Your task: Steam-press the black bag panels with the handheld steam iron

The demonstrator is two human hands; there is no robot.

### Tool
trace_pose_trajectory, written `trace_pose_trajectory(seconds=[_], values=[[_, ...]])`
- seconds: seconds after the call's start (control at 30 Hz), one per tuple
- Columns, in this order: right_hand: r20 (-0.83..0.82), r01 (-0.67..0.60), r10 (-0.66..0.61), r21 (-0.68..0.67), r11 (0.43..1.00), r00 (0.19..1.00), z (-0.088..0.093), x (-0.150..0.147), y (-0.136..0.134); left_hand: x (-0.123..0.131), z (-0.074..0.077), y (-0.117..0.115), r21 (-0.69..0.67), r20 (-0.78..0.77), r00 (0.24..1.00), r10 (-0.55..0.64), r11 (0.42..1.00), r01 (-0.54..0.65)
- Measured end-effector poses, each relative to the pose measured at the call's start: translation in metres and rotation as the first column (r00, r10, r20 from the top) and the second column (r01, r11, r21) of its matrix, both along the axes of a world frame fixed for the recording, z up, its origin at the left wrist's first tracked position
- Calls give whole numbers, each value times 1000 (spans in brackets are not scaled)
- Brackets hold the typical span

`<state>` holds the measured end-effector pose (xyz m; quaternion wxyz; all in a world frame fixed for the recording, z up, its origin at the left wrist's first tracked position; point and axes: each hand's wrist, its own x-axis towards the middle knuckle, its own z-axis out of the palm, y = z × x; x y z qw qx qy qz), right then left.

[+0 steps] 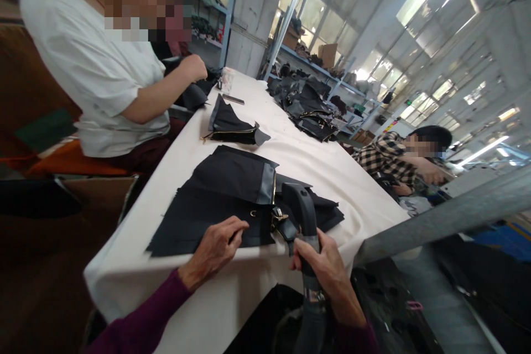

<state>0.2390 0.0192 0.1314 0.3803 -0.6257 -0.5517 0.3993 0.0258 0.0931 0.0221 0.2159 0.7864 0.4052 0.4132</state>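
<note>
My left hand (213, 249) rests on a stack of black fabric panels (207, 221), and its fingers lie curled on the cloth. My right hand (327, 276) grips a dark grey curved strap or handle (305, 213) with a metal band low on it. Its lower end runs down past the table edge. A small metal clasp (279, 215) sits on the panels between my hands. A grey strip (266, 183) edges the stack's upper side. Part of the stack lies hidden under the strap and my left hand.
A white-covered table (124, 265) runs away from me, holding a black bag piece with a zip (230, 127) and a heap of black pieces (301, 102). A co-worker in white (103, 72) handles black material at left. Another person in plaid (385, 157) sits at right, behind a grey metal rail (448, 213).
</note>
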Motion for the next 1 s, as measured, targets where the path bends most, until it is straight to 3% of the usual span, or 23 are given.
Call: trace_pose_trajectory(seconds=[0.13, 0.23, 0.3, 0.37, 0.47, 0.57, 0.8, 0.9, 1.0], values=[[-6, -30, 30, -58, 998, 1000, 3, 9, -31, 0, 18, 26, 58, -212, 948, 237, 971, -230], [-55, -60, 55, -97, 994, 997, -2, 11, -53, 3, 30, 37, 87, -462, 863, 203, 979, -183], [-53, -54, 49, -103, 993, 997, -5, 14, -64, 7, 29, 33, 175, -525, 814, 248, 968, -182], [-28, -30, 27, -111, 993, 999, -5, 18, -72, 11, 20, 22, 362, -462, 828, 319, 920, -152], [-13, -37, 36, -118, 992, 999, -3, 23, -84, 12, 1, 4, 648, -274, 918, 287, 761, -45], [-27, -54, 51, -149, 987, 998, 3, 24, -95, 8, -13, -5, 761, -172, 959, 224, 648, -15], [-87, -129, 109, -274, 953, 990, 17, 4, -109, -1, -14, -12, 765, -188, 972, 143, 641, 54], [-139, -160, 128, -254, 954, 982, 13, -3, -104, -6, -17, -20, 765, -176, 977, 123, 641, 57], [-156, -173, 138, -243, 954, 978, 3, -5, -96, -12, -31, -27, 763, -191, 974, 124, 642, 68]])
